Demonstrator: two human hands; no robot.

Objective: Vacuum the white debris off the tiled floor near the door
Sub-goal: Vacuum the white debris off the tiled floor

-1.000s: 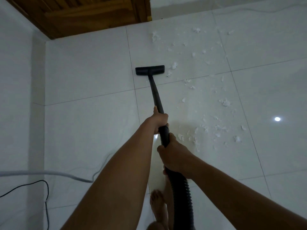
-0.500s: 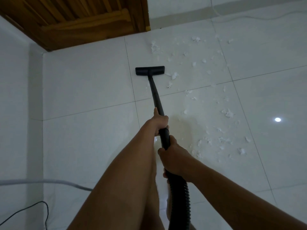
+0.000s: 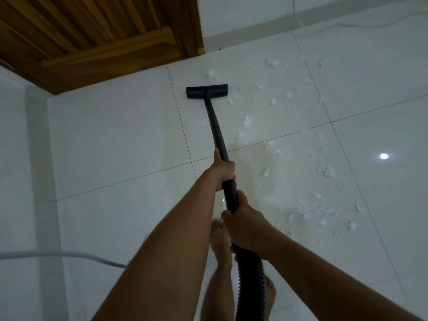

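Note:
A black vacuum wand runs from my hands to a flat black floor head resting on the white tiled floor, a short way in front of the wooden door. My left hand grips the wand higher up. My right hand grips it lower, where the ribbed black hose begins. White debris lies scattered to the right of the wand, from near the door back toward my right arm. A few bits lie just beside the head's right end.
A white wall runs along the left. A grey cable crosses the floor at lower left. A thin white cord lies by the far wall. My bare feet stand under my arms. A light's reflection shows on the right tile.
The floor head has moved forward toward the door and the debris by it. The view has tilted, showing more of the door. A bare foot has stepped forward under my arms.

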